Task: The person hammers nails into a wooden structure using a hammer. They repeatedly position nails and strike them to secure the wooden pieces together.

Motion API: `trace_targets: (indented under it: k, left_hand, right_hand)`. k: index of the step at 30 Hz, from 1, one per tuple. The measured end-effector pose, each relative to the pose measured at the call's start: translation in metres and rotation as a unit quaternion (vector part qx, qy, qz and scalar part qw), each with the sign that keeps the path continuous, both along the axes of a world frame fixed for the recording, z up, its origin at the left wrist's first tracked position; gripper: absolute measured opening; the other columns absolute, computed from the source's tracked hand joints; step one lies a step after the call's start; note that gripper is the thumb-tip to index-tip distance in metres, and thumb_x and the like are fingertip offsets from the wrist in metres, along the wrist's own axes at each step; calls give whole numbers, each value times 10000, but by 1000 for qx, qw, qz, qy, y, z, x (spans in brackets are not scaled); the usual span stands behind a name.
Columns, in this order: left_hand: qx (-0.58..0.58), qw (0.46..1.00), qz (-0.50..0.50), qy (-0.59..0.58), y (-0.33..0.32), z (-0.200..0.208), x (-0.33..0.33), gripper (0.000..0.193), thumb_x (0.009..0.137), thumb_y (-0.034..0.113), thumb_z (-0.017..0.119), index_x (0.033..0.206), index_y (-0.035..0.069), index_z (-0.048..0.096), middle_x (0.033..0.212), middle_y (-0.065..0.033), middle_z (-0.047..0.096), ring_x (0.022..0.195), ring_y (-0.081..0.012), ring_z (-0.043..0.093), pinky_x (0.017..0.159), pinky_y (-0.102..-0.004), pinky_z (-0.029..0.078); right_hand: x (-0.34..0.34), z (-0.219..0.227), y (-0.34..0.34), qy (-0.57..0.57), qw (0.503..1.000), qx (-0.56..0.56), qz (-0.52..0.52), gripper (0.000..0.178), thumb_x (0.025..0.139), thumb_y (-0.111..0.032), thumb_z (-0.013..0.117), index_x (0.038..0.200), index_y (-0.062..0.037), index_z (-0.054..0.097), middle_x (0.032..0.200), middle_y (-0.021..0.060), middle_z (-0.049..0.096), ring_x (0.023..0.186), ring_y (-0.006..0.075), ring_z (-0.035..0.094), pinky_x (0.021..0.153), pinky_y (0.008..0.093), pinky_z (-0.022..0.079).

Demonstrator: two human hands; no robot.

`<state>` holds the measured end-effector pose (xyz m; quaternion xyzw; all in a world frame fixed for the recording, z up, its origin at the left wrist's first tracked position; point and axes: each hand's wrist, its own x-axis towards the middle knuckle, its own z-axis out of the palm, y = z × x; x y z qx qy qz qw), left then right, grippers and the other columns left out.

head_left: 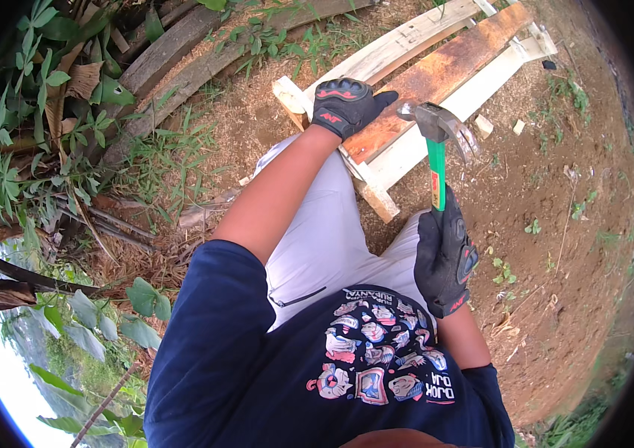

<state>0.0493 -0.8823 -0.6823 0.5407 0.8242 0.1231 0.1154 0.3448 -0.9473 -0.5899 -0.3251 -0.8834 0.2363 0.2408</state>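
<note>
Brown soil [526, 313] outdoors, leafy plants [40, 138] left, weathered planks [169, 51] beyond, bright daylight.

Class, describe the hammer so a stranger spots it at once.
Start at the long wooden frame in the picture's upper half. Beside its near end, the gloved right hand grips the hammer. Its bright green handle sets it apart from the boards.

Lighting: bright, soft outdoor daylight with faint, diffuse shadows | Glare: sky [7, 373] at near left blown out to white, blue-fringed at the rim | Sharpness: mostly clear; claw of the hammer [437, 157] slightly smeared | Distortion: round fisheye view, black corners, timber [182, 86] at far left bowed
</note>
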Motion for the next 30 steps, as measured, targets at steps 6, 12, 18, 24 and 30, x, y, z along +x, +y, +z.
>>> trace_targets:
  k: [6,12,18,24,30]
  left_hand:
    - [-22,999,24,-7,7,7,2,746,976,763,505,916,95,832,963,-177,789,947,-340,759,857,-467,575]
    - [-14,999,31,-22,5,10,4,719,988,738,509,934,97,830,997,-187,785,979,-349,751,895,-475,569]
    - [-21,1000,-6,3,5,8,-4,746,1036,722,432,998,89,826,969,-173,783,913,-338,759,846,-473,575]
    - [-15,1000,8,-14,5,8,2,742,1036,722,428,988,96,822,949,-175,777,918,-345,754,845,-463,574]
    - [-19,999,14,-33,-2,11,0,744,1022,731,450,961,88,821,927,-169,775,881,-353,751,807,-465,578]
  right_hand:
    - [7,-30,11,-99,993,16,64,492,1015,-78,634,1493,9,554,1047,242,746,830,374,736,710,445,576]
    - [5,-29,-1,-46,999,20,22,515,1007,-79,624,1507,12,540,1003,233,737,793,367,729,679,439,571]
    - [9,-23,1,0,1000,-30,8,534,1009,-97,613,1523,13,516,1013,249,731,800,383,728,674,478,557]
    - [5,-41,6,-155,985,-64,37,478,1037,-116,621,1501,-33,546,1075,258,738,881,412,727,730,486,563]
    - [18,-35,-3,38,999,7,-11,488,1040,-104,610,1504,16,518,1113,273,733,879,413,725,725,489,563]
